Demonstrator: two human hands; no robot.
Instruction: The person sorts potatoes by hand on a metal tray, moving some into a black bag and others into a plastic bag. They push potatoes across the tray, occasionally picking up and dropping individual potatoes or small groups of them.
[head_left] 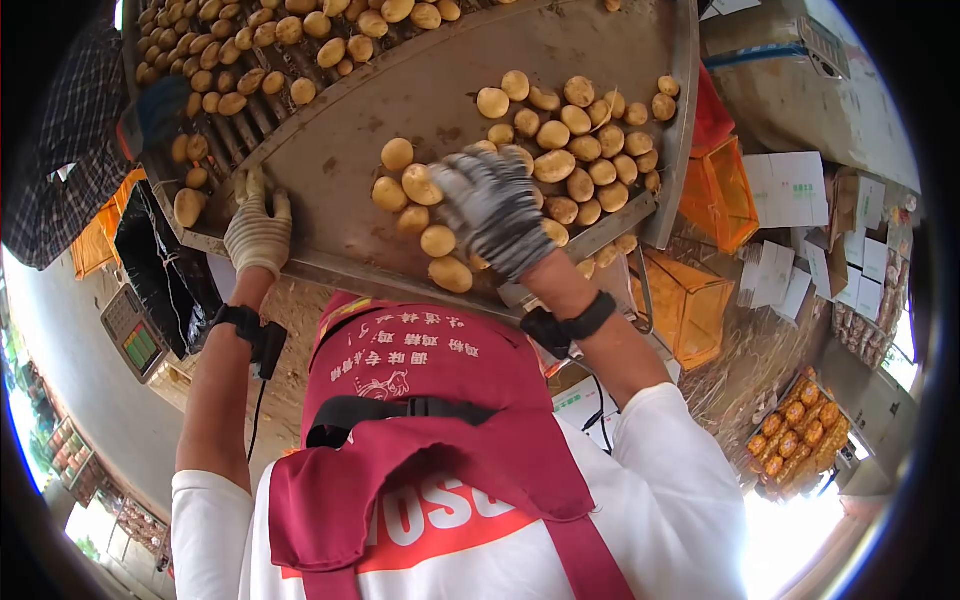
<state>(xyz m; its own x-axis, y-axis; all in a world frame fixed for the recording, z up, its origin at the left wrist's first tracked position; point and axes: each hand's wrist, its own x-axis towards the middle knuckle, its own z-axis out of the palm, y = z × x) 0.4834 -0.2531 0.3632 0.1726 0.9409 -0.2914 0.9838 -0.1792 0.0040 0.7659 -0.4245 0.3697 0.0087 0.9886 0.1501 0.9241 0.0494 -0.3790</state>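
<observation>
My left hand (pixel 257 222), in a cream knit glove, rests on the metal sorting tray (pixel 330 200) near its front rim. Its fingers are stretched out and hold nothing. A single potato (pixel 189 207) lies just left of it. My right hand (pixel 490 205), in a grey striped glove, is over the potatoes (pixel 555 166) on the right of the tray. Motion smears its fingers, and I cannot see whether they grip one. Several potatoes (pixel 420 185) lie along its left side, close to the fingertips.
Many potatoes (pixel 290 30) sit on the slatted roller bed (pixel 262 112) at the upper left. A person in a checked sleeve (pixel 85 130) stands there. Orange crates (pixel 685 305) and white boxes (pixel 785 190) are at the right. A scale display (pixel 138 335) stands at the left.
</observation>
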